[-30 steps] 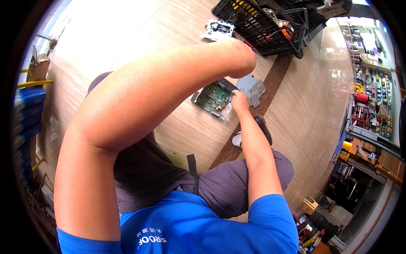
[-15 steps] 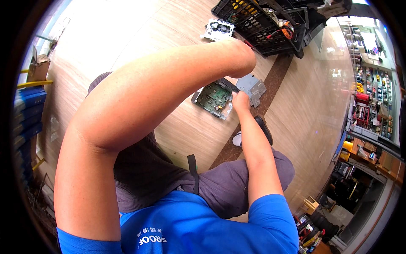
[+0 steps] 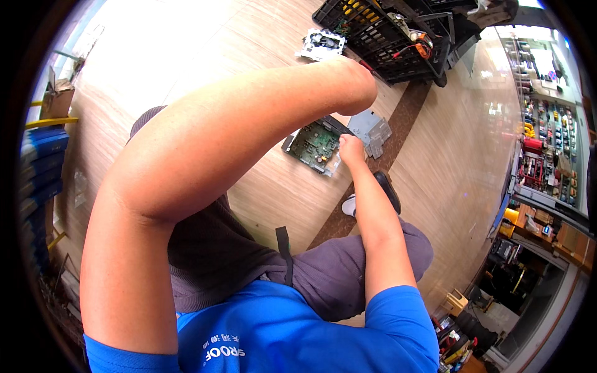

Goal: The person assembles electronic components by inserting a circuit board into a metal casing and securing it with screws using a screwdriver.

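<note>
The right hand [image 3: 352, 151] is at the right edge of the open electronic unit [image 3: 314, 146], with the fingers curled inward; I cannot tell whether it grips the edge or some small thing. The left hand [image 3: 359, 87] is bent downward above the far side of the unit; its fingers are hidden, so I cannot tell how open it is or what it has. The unit lies on the floor [image 3: 267, 205], and its green circuit board is facing up.

Just beside the unit, on its far right, some grey metal plates [image 3: 371, 130] are lying. The floor is pale and shiny, with fine streaks, and a dark brown stripe [image 3: 398, 130] crosses it diagonally to the right of the unit. On the near right of the unit there is a dark shoe [image 3: 387, 189].

Beyond the unit stands a black crate [image 3: 398, 50], and near this a white-framed mechanism [image 3: 321, 45] rests on the floor. Well apart to the left of the unit are blue boxes [image 3: 46, 161] in a stack; far to its right, shelves [image 3: 550, 137] carry many small colourful goods.
</note>
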Available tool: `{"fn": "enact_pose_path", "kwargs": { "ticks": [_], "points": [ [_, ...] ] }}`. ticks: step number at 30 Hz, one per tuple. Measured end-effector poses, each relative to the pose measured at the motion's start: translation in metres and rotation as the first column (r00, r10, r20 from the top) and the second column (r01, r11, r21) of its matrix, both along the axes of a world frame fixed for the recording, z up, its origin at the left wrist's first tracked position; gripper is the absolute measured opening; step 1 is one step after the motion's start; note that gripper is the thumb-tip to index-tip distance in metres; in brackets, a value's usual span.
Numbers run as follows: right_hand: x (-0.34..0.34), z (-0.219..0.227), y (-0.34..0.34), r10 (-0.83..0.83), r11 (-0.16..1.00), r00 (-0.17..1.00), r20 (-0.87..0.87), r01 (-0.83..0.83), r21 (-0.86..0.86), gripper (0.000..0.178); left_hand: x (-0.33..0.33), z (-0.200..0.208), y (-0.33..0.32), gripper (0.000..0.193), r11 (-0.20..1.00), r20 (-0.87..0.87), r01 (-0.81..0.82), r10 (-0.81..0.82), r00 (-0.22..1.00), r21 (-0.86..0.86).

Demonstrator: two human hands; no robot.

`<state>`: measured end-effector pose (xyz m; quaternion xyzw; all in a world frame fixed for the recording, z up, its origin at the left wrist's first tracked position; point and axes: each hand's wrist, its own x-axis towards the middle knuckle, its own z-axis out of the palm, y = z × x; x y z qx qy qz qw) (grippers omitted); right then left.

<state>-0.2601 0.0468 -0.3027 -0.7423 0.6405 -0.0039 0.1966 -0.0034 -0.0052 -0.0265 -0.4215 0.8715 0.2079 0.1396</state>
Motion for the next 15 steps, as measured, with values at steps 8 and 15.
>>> {"fn": "enact_pose_path", "kwargs": {
  "ticks": [8,15],
  "points": [
    [0.008,0.003,-0.003,-0.189,0.981,0.971,-0.147,0.194,0.017,0.019,-0.002,-0.006,0.000,0.028,0.999,0.000,-0.016,0.016,1.000,-0.030],
    [0.000,0.005,-0.002,-0.067,0.998,0.995,-0.079,0.066,-0.014,0.018,-0.002,-0.004,0.000,0.028,0.999,0.004,0.025,-0.025,1.000,-0.036]
  ]
}}
